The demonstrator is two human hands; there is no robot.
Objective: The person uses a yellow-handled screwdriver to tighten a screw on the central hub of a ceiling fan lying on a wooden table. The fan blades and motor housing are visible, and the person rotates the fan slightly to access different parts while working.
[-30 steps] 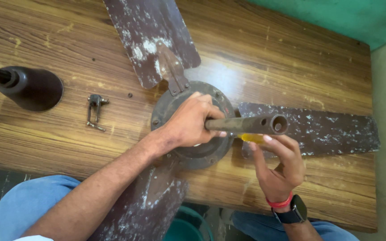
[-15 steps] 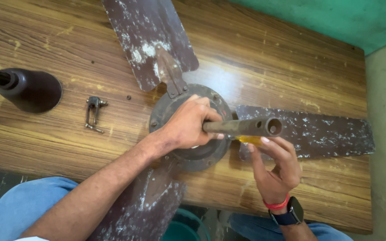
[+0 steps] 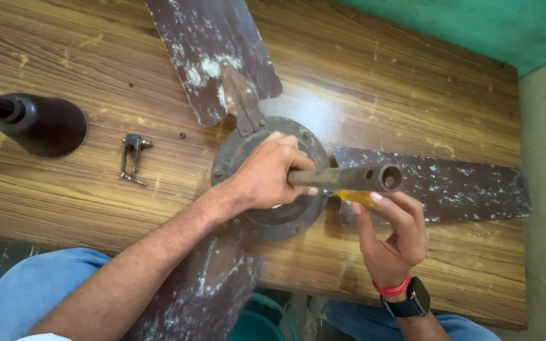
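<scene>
I am gripping the rusty down rod (image 3: 349,178) of an old ceiling fan with my left hand (image 3: 266,177), fingers clenched around it just above the round motor housing (image 3: 285,218). The fan is lying on a wooden table (image 3: 380,82), its three brown, paint-flecked blades (image 3: 210,57) spreading outward. My right hand (image 3: 392,239) is pinching a small yellow-handled tool (image 3: 356,196) (its tip is hidden) beneath the rod. A dark canopy cup (image 3: 48,126) and a small metal clamp (image 3: 133,158) are lying to the left, well apart from the fan.
</scene>
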